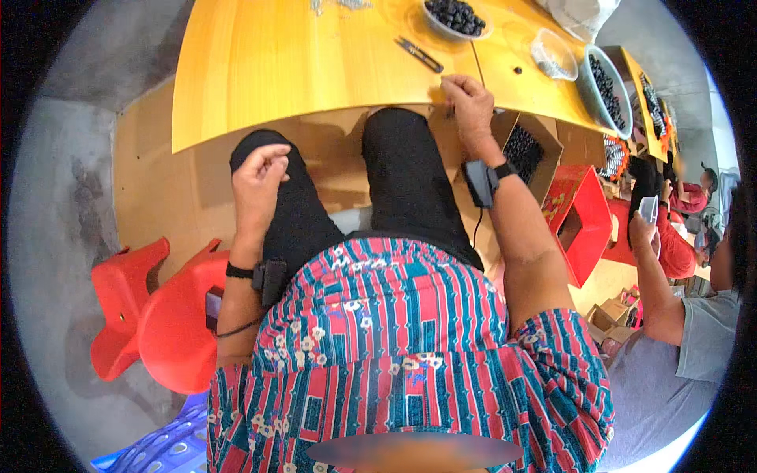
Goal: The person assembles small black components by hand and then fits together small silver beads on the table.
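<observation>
Left of centre in the frame, the left hand (260, 175) hangs above the left thigh, fingers curled in toward the thumb; whether they pinch anything cannot be told. In the upper centre, the right hand (471, 104) is at the near edge of the yellow desk (315, 67), fingers bent, its grip likewise unclear. Nearest to it, black thread snips (419, 55) lie on the desk, just below a clear bowl (430, 24) of black pieces. At upper right stands a pale blue basin (587, 88) of similar pieces.
</observation>
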Action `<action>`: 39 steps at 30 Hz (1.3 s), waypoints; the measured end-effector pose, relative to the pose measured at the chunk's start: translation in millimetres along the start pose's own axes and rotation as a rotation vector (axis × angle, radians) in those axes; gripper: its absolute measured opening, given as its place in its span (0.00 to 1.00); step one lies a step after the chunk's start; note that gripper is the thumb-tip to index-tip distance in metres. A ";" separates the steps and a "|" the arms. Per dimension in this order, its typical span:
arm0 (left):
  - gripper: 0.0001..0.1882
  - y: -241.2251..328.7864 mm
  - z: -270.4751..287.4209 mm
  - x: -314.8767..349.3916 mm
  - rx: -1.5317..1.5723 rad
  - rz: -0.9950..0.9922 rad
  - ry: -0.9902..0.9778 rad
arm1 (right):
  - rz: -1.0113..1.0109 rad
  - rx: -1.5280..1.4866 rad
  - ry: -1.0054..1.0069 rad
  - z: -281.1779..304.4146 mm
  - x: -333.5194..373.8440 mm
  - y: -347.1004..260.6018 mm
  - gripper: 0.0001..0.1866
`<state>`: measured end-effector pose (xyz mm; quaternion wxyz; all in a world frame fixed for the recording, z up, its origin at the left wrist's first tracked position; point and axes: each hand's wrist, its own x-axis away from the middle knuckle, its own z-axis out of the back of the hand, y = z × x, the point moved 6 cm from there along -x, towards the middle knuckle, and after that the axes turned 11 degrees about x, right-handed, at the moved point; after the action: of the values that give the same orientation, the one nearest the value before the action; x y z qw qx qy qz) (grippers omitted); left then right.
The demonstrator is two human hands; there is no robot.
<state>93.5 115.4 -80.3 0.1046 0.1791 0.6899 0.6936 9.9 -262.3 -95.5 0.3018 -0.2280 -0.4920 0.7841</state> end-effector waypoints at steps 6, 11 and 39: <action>0.07 7.4 -9.8 9.8 -0.066 -0.170 -0.002 | 0.051 0.067 0.022 -2.6 5.1 -2.7 0.07; 0.07 9.0 -26.8 9.8 -0.072 -0.140 -0.051 | 0.245 0.376 0.178 2.6 -7.6 -7.9 0.09; 0.11 24.5 -53.1 42.4 -0.285 -0.319 -0.122 | 0.749 0.711 0.007 -120.8 -75.5 -86.3 0.20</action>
<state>36.4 82.6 -50.6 0.2788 0.0928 0.5970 0.7465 164.4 -209.5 -62.2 0.0609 -0.2744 -0.0784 0.9565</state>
